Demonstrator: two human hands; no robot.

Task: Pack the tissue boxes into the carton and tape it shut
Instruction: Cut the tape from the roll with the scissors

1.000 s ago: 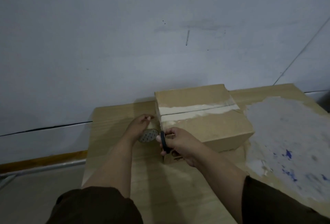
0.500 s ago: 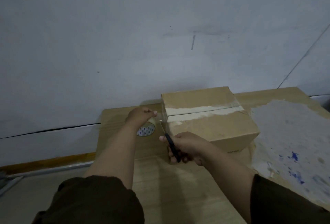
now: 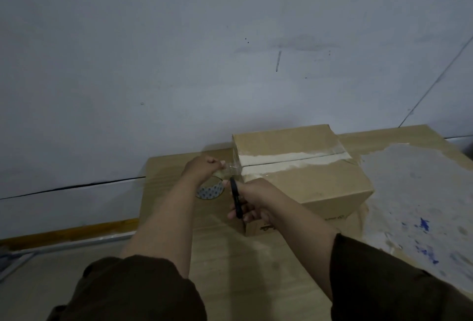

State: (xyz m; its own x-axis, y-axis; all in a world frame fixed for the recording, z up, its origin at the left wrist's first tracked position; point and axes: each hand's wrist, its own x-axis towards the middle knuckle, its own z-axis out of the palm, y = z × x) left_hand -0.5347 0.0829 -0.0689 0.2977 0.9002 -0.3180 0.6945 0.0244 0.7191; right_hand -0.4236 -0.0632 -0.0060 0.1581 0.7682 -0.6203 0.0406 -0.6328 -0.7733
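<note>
Carton (image 3: 304, 182) lengthwise left-right, taped seam (image 3: 289, 160) along that axis.

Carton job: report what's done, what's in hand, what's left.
Done: the carton has its flaps closed, with tape along the top seam; no tissue boxes show outside. In hand: the left hand holds the tape roll by the carton's left end, and the right hand holds black scissors at the stretched tape. Left: cut, then press the end down.

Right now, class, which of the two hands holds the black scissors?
The right hand, nearer the carton, grips the black scissors; the left hand pinches clear tape above the tape roll.
</note>
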